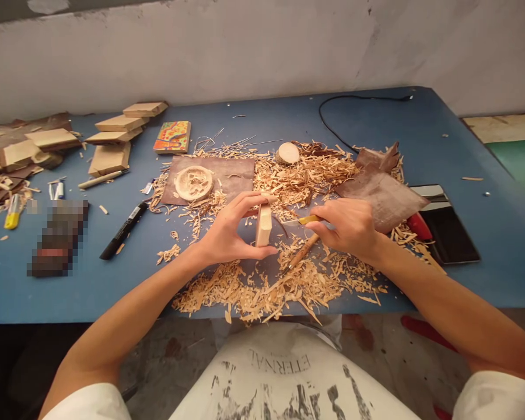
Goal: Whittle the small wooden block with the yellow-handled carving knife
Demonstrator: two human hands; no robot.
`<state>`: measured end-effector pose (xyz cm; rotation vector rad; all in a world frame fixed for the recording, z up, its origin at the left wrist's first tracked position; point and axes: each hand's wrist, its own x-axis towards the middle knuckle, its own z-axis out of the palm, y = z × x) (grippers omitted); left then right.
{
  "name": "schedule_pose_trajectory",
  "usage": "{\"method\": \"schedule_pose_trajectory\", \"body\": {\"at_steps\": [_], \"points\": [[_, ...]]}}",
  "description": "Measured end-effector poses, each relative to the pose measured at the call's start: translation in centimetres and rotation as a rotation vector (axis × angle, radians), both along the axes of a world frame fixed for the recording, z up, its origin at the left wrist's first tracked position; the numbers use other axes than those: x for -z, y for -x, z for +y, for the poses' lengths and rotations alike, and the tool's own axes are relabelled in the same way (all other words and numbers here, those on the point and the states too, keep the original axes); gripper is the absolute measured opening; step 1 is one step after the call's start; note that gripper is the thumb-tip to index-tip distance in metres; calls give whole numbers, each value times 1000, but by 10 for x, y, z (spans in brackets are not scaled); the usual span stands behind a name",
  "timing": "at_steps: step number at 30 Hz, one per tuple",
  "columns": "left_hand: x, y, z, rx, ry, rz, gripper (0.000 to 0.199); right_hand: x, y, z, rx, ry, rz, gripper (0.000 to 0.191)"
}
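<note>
My left hand (227,233) grips a pale wooden block (265,226) on edge above the table, thumb below and fingers over the top. In my right hand (350,227) is a yellow-handled knife (309,220), its thin blade pointing left towards the block; a small gap seems to separate them. Beneath my right hand lies a wooden-handled carving tool (304,251) among wood shavings (245,291). Beyond my left hand, a round carved wooden piece (194,183) rests on a brown sheet (240,170). A cut log piece (287,153) sits farther back.
Several wooden blocks (111,158) stand at back left, near a colourful box (172,137). A black marker (123,231) and a yellow cutter (12,212) lie left. On the right are brown sheets (385,195), a dark phone-like slab (450,230) and a black cable (328,119).
</note>
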<state>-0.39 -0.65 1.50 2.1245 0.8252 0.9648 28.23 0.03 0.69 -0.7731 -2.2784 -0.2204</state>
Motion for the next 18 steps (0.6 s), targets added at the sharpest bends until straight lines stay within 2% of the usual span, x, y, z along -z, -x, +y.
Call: {"method": "schedule_pose_trajectory", "body": {"at_steps": [5, 9, 13, 15, 18], "points": [[7, -3, -2, 16, -66, 79, 94, -2, 1, -3, -82, -47, -5, 43], [13, -5, -4, 29, -32, 145, 113, 0, 6, -5, -153, -69, -21, 45], [13, -7, -5, 10, -55, 237, 107, 2, 10, -6, -183, -57, -68, 45], [12, -7, -6, 13, -10, 175, 107, 2, 10, -6, -188, -44, -60, 45], [10, -7, -8, 47, 151, 21, 118, 0, 9, -7, -174, -17, -3, 44]]}}
